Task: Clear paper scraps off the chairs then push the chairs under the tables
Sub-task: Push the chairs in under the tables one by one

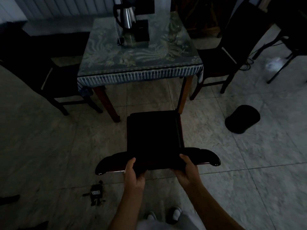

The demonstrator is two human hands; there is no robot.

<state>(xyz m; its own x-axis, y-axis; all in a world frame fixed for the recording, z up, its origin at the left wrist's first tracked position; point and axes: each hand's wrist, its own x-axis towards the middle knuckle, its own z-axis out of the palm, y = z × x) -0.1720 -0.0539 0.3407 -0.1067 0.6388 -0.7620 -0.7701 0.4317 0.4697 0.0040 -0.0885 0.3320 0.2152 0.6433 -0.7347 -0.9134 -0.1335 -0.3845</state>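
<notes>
Dim room, pale marbled tile floor [49, 146], seen from above and behind a dark wooden chair [153, 131].

Chair in the centre foreground, seat facing a square table [139, 52], front edge of the seat just short of the table's near legs, not yet under it. Seat dark, no paper scraps made out on it in this light.

Left hand [132, 170] gripping the curved top rail of the chair back, left of middle, thumb on top, fingers curled underneath. Right hand [186, 168] gripping the same rail right of middle, thumb over the front, fingers wrapped under. Both forearms reaching in from the bottom edge, the chair back directly between hands and seat.

Table draped in a blue-green patterned cloth with a fringed border, under a glass top. On its far side, a metal kettle [128, 17] beside a dark box-shaped object [141, 30].

Second dark chair [54, 77] at the table's left side, third chair [221, 52] at its right side, both seats partly tucked in.

Black round bin [242, 118] on the floor to the right. Small dark device [96, 192] on the floor near the left forearm. White shoes [176, 214] at the bottom edge.
</notes>
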